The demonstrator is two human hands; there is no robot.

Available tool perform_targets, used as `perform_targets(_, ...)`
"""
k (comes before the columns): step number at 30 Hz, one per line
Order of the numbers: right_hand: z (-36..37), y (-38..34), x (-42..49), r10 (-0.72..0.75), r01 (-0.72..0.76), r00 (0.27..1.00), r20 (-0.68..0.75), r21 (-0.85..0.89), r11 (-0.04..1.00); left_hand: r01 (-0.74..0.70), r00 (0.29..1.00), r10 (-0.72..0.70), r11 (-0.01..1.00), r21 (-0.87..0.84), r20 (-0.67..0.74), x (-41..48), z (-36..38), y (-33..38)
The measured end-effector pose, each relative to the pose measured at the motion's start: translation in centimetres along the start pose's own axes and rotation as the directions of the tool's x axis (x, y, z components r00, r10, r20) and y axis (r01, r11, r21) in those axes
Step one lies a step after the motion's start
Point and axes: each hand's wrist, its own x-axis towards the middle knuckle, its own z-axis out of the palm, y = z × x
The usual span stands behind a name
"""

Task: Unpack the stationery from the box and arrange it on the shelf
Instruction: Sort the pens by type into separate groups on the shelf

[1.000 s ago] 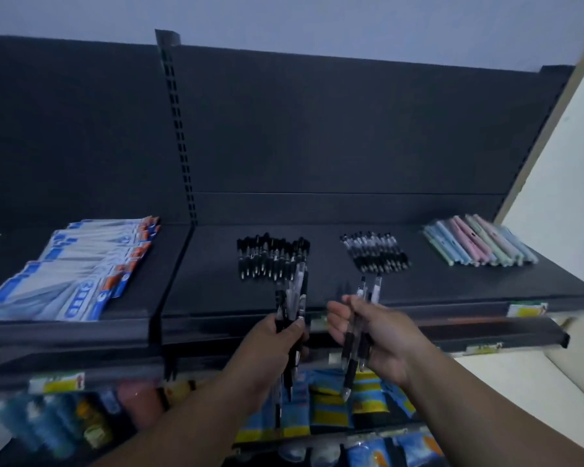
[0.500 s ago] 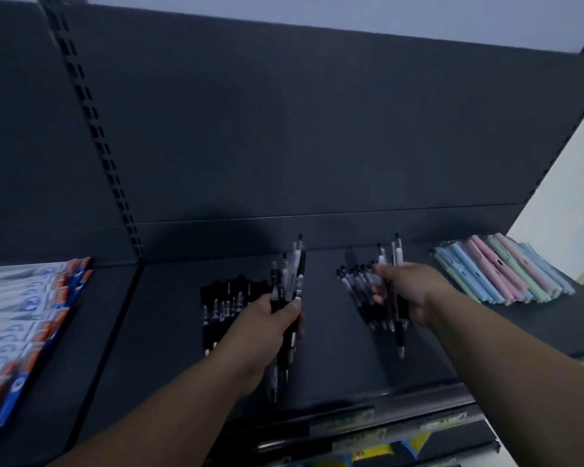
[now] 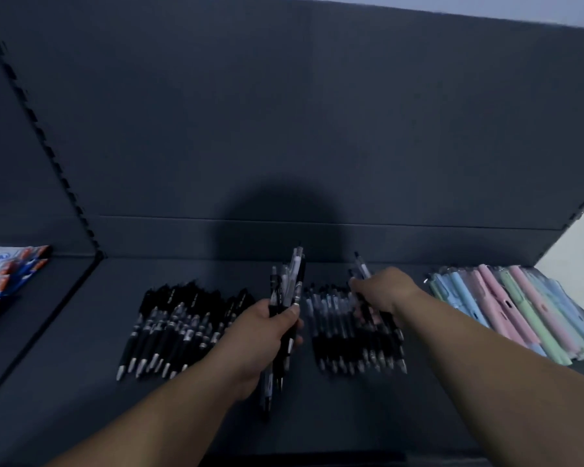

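Left grip (image 3: 267,335) stays wrapped round a bundle of pens (image 3: 292,281), held upright over the shelf (image 3: 81,365) in the gap between the two laid-out rows, much as it was half a second ago. Right grip (image 3: 385,291) is closed on a few loose pens (image 3: 361,267), whose tops stick up past the knuckles. It has dropped lower since then and now sits right on the far end of the middle row of pens (image 3: 334,335), touching it. A second ago both were out in front of the shelf's edge; now both arms reach well over the shelf, and that front edge has slipped out of view.

To the left of the bundle lies the row of black pens (image 3: 182,325), tips pointing towards the person. Pastel pens (image 3: 520,308) in clear sleeves lie to the right, near the right forearm, which crosses in front of their near ends. Blue and orange packets (image 3: 7,274) lie far left, beyond the slotted upright (image 3: 41,139). A rounded shadow (image 3: 277,224) falls on the dark back panel (image 3: 284,129) behind the bundle. The left wrist hides the near right end of the black row.
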Motion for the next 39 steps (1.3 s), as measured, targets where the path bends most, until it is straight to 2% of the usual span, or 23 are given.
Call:
perform_targets(2,-0.3,0.0,0.2,-0.063,0.066,0.998,0.021,-0.232,0.971,0.007,0.999,-0.007,1.000,-0.017,-0.032,0.2,1.3,-0.2)
perform_targets(4,-0.4,0.2,0.0,-0.126,0.130,0.991,0.034,-0.339,0.932,-0.003,0.998,0.001,1.000,-0.031,-0.055,0.4,2.6,-0.3)
perform_targets(5,-0.4,0.4,0.1,-0.140,0.152,0.988,0.059,-0.299,0.942,-0.006,0.998,0.003,0.999,-0.042,-0.067,0.4,3.1,-0.3)
perform_targets(8,-0.8,1.2,0.2,-0.092,0.087,0.979,0.180,0.037,0.996,-0.011,0.996,0.007,0.999,-0.053,-0.084,0.4,4.3,-0.2)
perform_targets(16,-2.4,1.7,2.0,-0.125,0.063,0.981,0.146,0.370,0.927,-0.008,0.981,-0.012,0.994,-0.105,-0.193,0.8,5.1,-0.2)
perform_targets(22,-1.6,2.2,2.6,-0.191,0.188,0.981,-0.022,0.321,0.928,-0.008,0.974,-0.016,0.994,-0.107,-0.225,1.0,5.2,-0.8)
perform_targets(25,-1.4,2.5,2.7,-0.174,0.175,0.984,-0.036,0.377,0.910,-0.005,0.972,-0.022,0.994,-0.113,-0.235,1.2,5.4,-0.8)
perform_targets(29,-1.7,2.7,2.6,-0.194,0.212,0.977,-0.091,0.310,0.927,0.002,0.972,-0.029,0.993,-0.118,-0.231,1.2,5.8,-0.7)
perform_targets(34,-2.1,3.3,2.2,-0.208,0.230,0.973,-0.101,0.379,0.896,0.006,0.975,-0.032,0.993,-0.119,-0.218,1.3,6.1,-0.7)
perform_targets(39,-2.4,4.2,2.0,-0.228,0.214,0.973,0.025,0.254,0.943,0.007,0.976,-0.031,0.994,-0.112,-0.215,1.4,6.3,-0.6)
